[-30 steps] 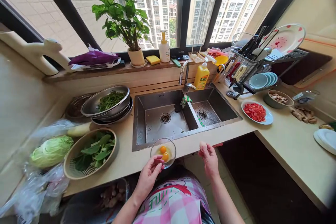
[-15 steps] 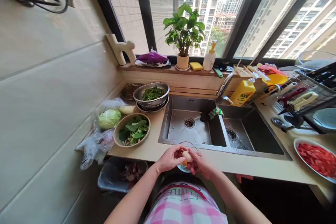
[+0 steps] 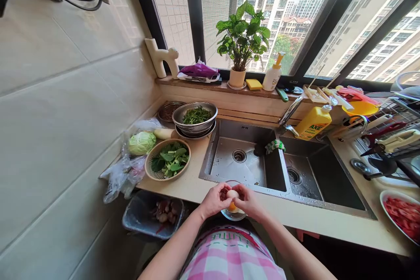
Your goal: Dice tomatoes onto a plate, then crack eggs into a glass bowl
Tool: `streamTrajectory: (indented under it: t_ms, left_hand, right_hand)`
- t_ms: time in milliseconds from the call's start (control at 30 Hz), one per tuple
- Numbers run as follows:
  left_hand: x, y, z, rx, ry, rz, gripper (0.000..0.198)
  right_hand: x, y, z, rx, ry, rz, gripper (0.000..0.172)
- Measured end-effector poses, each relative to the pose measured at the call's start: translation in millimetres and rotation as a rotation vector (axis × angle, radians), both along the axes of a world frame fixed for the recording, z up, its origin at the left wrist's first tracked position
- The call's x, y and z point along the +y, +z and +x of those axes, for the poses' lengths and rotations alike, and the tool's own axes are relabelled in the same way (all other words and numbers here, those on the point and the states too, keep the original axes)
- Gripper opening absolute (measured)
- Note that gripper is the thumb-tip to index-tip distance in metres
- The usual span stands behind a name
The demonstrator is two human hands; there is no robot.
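Both of my hands meet around a pale egg [image 3: 232, 194] at the counter's front edge. My left hand [image 3: 215, 200] grips the egg from the left, with fingers curled and thumb against it. From the right, my right hand [image 3: 248, 201] pinches the same egg. Directly below them is a clear glass bowl [image 3: 233, 216], partly hidden by my hands. Orange yolk [image 3: 232, 206] shows under the egg; whether it is in the bowl or still dropping, I cannot tell.
A double sink [image 3: 210, 170] lies just beyond. To the left stand a basket of leafy greens [image 3: 147, 164], a cabbage [image 3: 141, 143] and a metal colander [image 3: 183, 127]. A lined bin [image 3: 131, 223] sits below. A plate of red slices [image 3: 402, 214] is at right.
My right hand has shifted so its fingers and thumb close on the egg opposite the left. More orange yolk shows beneath the egg. The view has turned slightly left.
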State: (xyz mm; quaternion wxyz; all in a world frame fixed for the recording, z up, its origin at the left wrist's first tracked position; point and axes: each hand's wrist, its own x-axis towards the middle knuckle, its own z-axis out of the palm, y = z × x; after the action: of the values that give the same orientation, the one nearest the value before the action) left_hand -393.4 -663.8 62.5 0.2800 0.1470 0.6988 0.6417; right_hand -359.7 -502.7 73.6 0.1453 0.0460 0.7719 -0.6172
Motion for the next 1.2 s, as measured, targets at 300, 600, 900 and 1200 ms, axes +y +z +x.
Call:
streamTrajectory:
  t_ms: [300, 600, 900, 1200]
  left_hand:
    - [8.7, 3.1, 1.6, 0.4, -0.004, -0.253, 0.025]
    - [10.8, -4.1, 5.6, 0.608, -0.03, -0.322, 0.026]
    - [4.1, -5.2, 6.3, 0.677, -0.064, -0.292, 0.033]
    - [-12.1, 8.7, 1.0, 0.818, -0.147, -0.514, 0.029]
  right_hand:
    - [0.5, 1.1, 2.4, 0.107, -0.003, 0.254, 0.032]
    - [-1.7, -7.4, 4.3, 0.152, -0.034, 0.324, 0.036]
    - [2.6, -20.3, 8.5, 0.287, 0.008, 0.396, 0.038]
    - [14.1, -10.3, 17.4, 0.481, 0.097, 0.772, 0.048]
